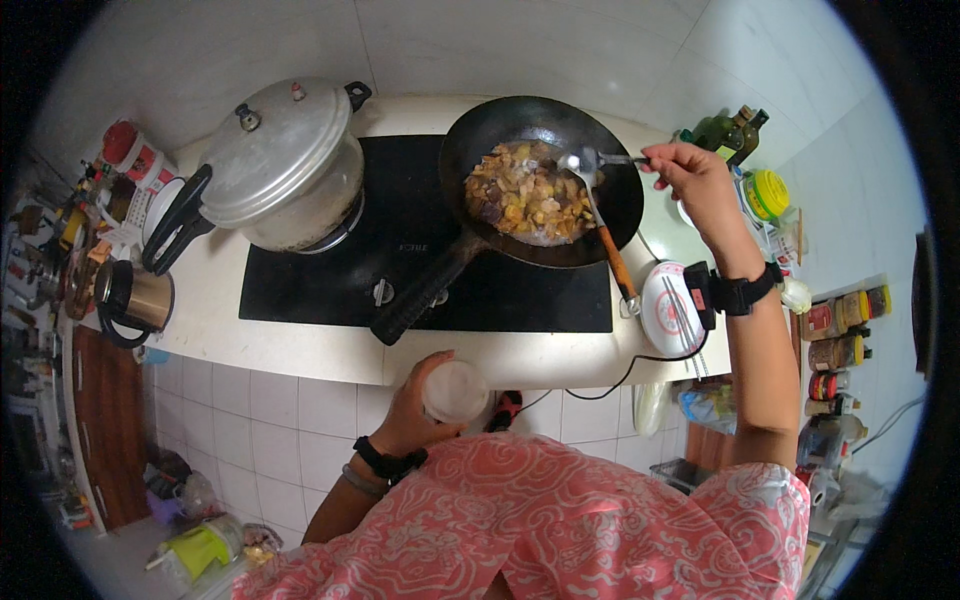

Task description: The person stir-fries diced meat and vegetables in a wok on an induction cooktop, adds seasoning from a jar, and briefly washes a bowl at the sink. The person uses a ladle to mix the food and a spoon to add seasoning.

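Observation:
A dark wok [525,120] on the black cooktop [337,292] holds chopped food [525,195] with some liquid. My right hand [686,165] is above the wok's right rim, its fingers closed on the handle of a small metal spoon [600,157], whose bowl is over the food. A spatula with a wooden handle [619,262] leans in the wok, its handle over the right rim. Near my belly, in front of the counter, my left hand [420,405] grips a round whitish container [455,391]; what is inside is unclear.
A large pressure cooker [277,165] stands left of the wok, its black handle pointing toward the front left. On the right are a patterned plate [671,315] with metal chopsticks [681,315], green bottles [727,135] and a yellow-lidded container [766,195]. A steel mug [139,296] stands at left.

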A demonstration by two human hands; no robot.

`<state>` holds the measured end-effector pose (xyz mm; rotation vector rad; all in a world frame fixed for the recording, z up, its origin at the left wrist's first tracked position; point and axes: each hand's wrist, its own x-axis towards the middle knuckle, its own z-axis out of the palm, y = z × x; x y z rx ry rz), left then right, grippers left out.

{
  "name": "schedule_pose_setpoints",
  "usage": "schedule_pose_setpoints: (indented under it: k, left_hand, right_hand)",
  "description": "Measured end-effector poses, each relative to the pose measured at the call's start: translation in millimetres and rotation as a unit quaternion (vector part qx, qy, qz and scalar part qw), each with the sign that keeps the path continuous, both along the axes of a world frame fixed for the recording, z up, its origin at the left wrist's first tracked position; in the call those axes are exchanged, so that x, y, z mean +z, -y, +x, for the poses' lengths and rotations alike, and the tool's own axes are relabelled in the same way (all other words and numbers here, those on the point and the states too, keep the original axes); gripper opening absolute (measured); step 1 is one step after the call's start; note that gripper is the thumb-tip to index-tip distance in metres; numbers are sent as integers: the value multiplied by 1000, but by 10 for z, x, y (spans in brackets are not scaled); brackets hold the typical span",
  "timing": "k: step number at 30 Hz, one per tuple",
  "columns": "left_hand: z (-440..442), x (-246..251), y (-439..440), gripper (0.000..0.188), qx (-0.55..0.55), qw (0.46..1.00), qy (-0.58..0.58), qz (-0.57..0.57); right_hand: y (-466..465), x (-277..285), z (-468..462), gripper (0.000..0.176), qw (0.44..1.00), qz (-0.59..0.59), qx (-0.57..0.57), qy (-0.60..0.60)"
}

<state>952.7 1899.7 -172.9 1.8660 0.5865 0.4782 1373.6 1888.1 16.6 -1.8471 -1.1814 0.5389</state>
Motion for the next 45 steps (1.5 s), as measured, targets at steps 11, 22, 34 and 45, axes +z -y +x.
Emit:
schedule_pose_setpoints:
  k: [11,22,34,45]
  left_hand:
    - [-8,-33,3,94,6,1000,11,-6]
    - [-16,57,68,94,27,999,35,9]
    - [-1759,88,-671,88,399,909,116,24]
    - [-3054,-456,-2533,85,605,788,43,106]
  right_hand:
    - [123,158,-221,19,987,-18,-9,-158]
    - [657,-711,-2121,21,911,-7,338,237]
    - [913,-703,-1137,50,879,-14,-95,468]
    - [712,-800,-769,22,919,-121,-109,359]
